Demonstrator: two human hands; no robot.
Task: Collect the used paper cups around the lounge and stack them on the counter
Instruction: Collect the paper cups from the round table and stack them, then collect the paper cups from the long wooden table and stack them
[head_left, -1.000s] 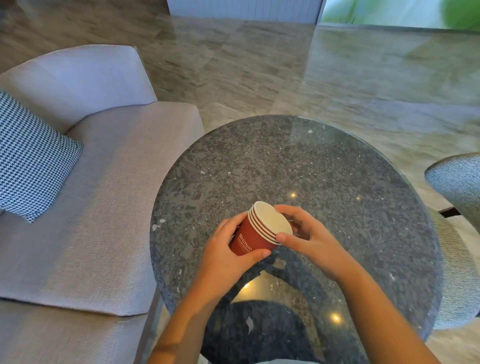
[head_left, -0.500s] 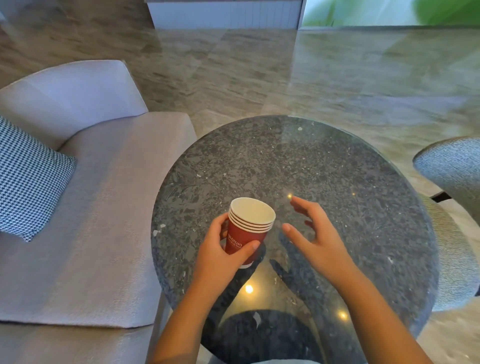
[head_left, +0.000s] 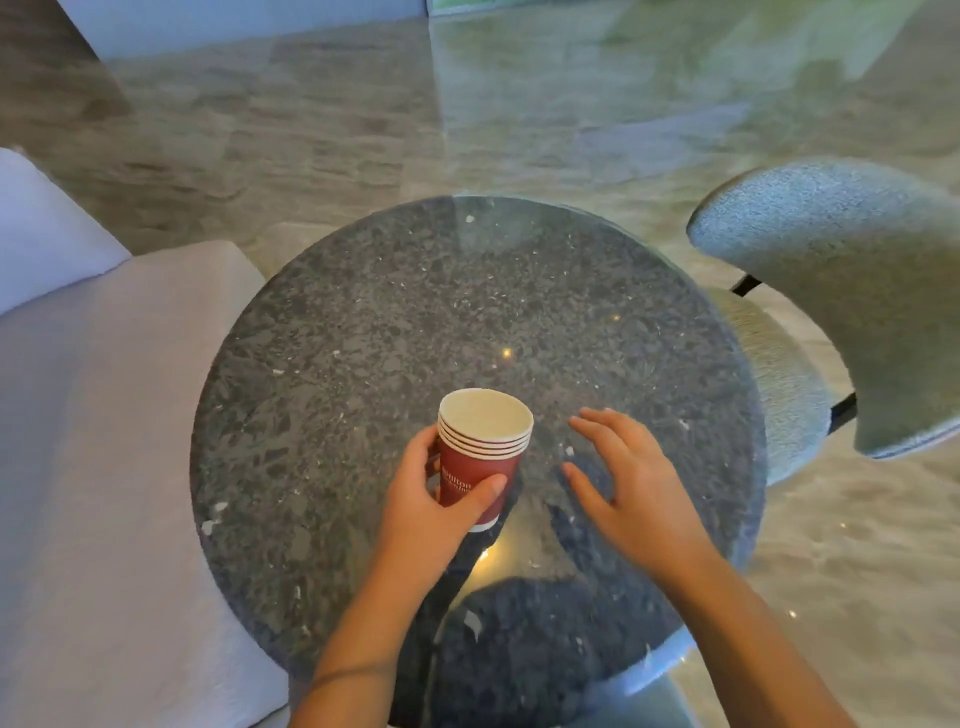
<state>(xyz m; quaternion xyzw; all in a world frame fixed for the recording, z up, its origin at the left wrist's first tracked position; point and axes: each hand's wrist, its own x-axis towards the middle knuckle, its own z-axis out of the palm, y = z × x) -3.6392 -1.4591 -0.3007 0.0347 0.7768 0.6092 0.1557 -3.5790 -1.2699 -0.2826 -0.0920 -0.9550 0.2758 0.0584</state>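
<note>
- While the left hand (head_left: 434, 512) grips a stack of red paper cups (head_left: 480, 454), the right hand (head_left: 631, 486) hovers just beside the stack, touching nothing.
- Left fingers (head_left: 488, 488) wrap the stack's red wall, thumb across the front below the white lettering; the stack stands nearly upright, tipped slightly, its base at or just above the round speckled counter (head_left: 363, 338) — contact cannot be told.
- Four cream rims show nested at the stack's top, mouth up.
- Right fingers (head_left: 597, 428) are spread and slightly curled, palm down, empty.
- Left of the stack, beyond the counter's edge, sits a pale grey sofa (head_left: 93, 415); right of it, a grey-green upholstered chair (head_left: 841, 270) stands on the marble floor (head_left: 322, 130).
</note>
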